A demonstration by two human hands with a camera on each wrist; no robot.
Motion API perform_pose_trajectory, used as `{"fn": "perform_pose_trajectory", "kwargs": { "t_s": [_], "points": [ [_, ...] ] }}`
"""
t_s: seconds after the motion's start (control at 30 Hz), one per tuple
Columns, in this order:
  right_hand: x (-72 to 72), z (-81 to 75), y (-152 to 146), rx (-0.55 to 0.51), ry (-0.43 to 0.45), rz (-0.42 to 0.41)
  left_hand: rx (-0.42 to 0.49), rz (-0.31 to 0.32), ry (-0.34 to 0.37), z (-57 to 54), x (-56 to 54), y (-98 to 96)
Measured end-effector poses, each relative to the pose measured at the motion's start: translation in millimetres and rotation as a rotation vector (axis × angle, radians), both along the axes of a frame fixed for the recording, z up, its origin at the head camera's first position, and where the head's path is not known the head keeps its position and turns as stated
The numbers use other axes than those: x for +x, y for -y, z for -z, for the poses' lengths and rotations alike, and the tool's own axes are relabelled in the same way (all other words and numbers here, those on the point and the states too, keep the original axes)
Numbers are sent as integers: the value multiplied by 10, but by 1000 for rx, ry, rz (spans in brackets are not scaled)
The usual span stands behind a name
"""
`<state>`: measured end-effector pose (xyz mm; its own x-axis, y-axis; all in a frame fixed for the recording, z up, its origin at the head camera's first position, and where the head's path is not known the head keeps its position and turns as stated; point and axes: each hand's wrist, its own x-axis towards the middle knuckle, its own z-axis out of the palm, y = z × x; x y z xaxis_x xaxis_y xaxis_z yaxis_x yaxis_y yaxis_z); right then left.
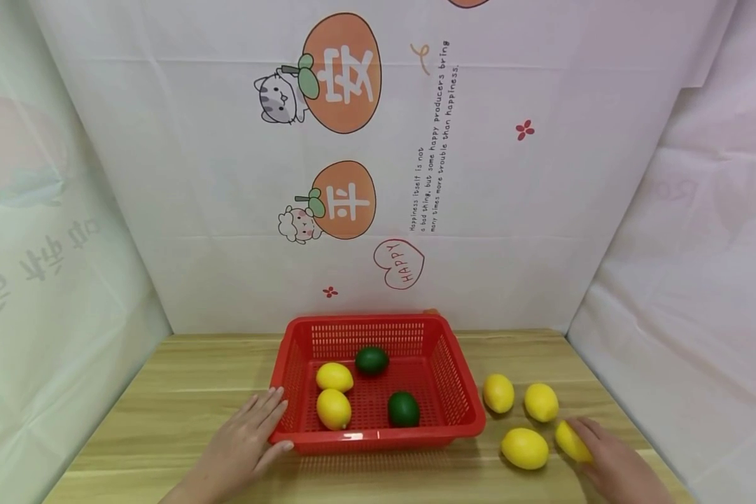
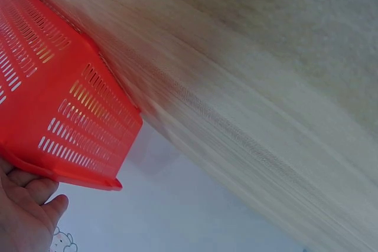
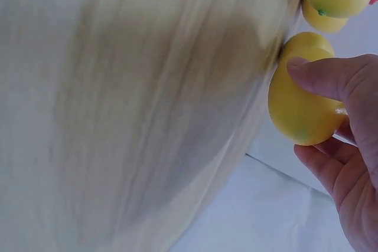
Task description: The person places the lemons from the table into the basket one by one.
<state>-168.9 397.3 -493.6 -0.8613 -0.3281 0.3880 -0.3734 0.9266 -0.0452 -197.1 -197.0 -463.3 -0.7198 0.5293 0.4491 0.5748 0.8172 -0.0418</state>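
A red plastic basket (image 1: 384, 439) with slotted walls stands on the wooden table. In it lie two yellow lemons, one farther back (image 1: 334, 377) and one nearer (image 1: 334, 409), plus two dark green oval fruits (image 1: 372, 360). My left hand (image 1: 242, 437) rests against the basket's left rim with its fingers extended; the left wrist view has the fingers (image 2: 41, 190) at the rim. At the right, my right hand (image 1: 620, 458) grips a lemon (image 3: 304, 107) between thumb and fingers, close to the tabletop.
Three other lemons lie right of the basket: one by its wall (image 1: 498, 393), one behind the gripped lemon (image 1: 541, 402) and one to its left (image 1: 525, 449). A white printed sheet (image 1: 479, 266) hangs behind the table, with more white sheets on both sides.
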Motion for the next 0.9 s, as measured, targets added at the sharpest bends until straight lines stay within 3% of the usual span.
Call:
{"fn": "perform_pose_trajectory", "kwargs": {
  "t_s": [0.37, 0.73, 0.9],
  "points": [
    [-51, -87, -70, 46, -219, -106, 9, 15, -21, 9, -8, 9],
    [-78, -350, 130, 22, -261, -139, 7, 7, 16, 6, -8, 11],
    [-105, -471, 306, 14, -330, -185, 9, 6, 7, 22, -15, 14]
  ]
}}
